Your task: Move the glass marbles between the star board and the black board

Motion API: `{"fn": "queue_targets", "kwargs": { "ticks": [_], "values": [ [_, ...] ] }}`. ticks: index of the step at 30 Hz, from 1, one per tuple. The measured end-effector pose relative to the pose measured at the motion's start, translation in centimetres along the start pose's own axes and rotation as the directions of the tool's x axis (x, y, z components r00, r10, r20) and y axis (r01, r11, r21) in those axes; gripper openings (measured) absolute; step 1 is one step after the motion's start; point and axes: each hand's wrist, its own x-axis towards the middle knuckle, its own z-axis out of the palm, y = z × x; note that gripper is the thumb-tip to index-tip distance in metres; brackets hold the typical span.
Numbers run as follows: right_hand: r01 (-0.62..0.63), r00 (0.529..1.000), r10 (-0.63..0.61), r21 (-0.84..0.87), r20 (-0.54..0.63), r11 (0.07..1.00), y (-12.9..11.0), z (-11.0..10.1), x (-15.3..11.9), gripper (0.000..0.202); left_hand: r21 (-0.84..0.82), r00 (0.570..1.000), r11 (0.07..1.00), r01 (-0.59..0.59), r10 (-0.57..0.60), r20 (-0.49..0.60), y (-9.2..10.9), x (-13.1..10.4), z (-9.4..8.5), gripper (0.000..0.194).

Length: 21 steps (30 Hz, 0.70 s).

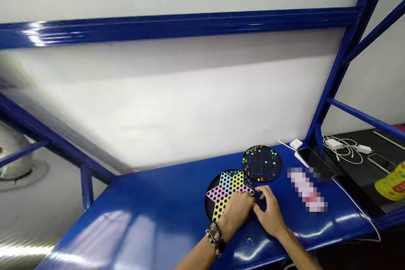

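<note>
On the blue table lies a round black board (219, 194) with a star of pink, yellow and light blue areas full of holes. My left hand (239, 209), with a watch on its wrist, rests over the board's right part, its fingers curled down and their tips hidden. Close beside it, my right hand (268, 215) has thumb and forefinger apart at the board's right edge, with nothing visible between them. Small dark blue pieces (247, 182) sit at the board's upper right. Behind it is a second round black board (262, 163) with small coloured pieces around its rim.
A phone (316, 163), a white charger (296, 144) and a blurred-out pink item (307, 190) lie at the right. Blue metal posts and a rail (190, 25) frame the table (164, 202). Further right, a dark surface holds cables (348, 148) and a yellow package (392, 183).
</note>
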Motion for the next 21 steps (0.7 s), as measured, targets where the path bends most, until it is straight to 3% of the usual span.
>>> {"fn": "queue_targets", "kwargs": {
  "ticks": [5, 8, 10, 12, 13, 15, 18, 21],
  "values": [
    [-0.063, 0.982, 0.073, 0.059, -0.174, 0.996, -1.6, -2.5, -4.7, 0.025, -0.230, 0.979, 0.972, 0.054, -0.097, -0.180, -1.2, -2.5, 1.3, 0.023],
    [-0.077, 0.985, 0.090, 0.092, -0.148, 0.993, -1.5, -4.2, -8.7, 0.022, -0.312, 0.958, 0.944, 0.111, -0.185, -0.220, -1.5, -3.5, 2.6, 0.022],
    [0.004, 0.997, -0.007, -0.050, -0.073, 0.999, -1.8, -4.3, -10.3, 0.020, -0.347, 0.953, 0.933, 0.099, -0.189, -0.237, -1.6, -3.7, 3.2, 0.022],
    [0.160, 0.986, -0.143, -0.224, 0.092, 0.961, -2.7, -3.2, -10.4, 0.035, -0.394, 0.932, 0.915, 0.085, -0.212, -0.292, -1.7, -3.9, 3.5, 0.022],
    [0.252, 0.961, -0.203, -0.290, 0.189, 0.923, -3.2, -2.3, -10.1, 0.039, -0.419, 0.920, 0.905, 0.078, -0.227, -0.319, -1.8, -4.1, 3.6, 0.022],
    [0.412, 0.888, -0.271, -0.380, 0.372, 0.828, -4.0, -0.2, -9.2, 0.028, -0.466, 0.895, 0.882, 0.071, -0.262, -0.361, -2.0, -4.6, 3.7, 0.022],
    [0.546, 0.801, -0.311, -0.412, 0.512, 0.729, -3.8, 2.2, -7.9, 0.008, -0.530, 0.868, 0.846, 0.062, -0.308, -0.390, -2.5, -5.8, 4.1, 0.019],
    [0.544, 0.766, -0.341, -0.266, 0.545, 0.796, -2.6, 2.8, -7.0, 0.012, -0.599, 0.848, 0.800, 0.029, -0.337, -0.409, -3.0, -6.5, 4.8, 0.017]
  ]
}}
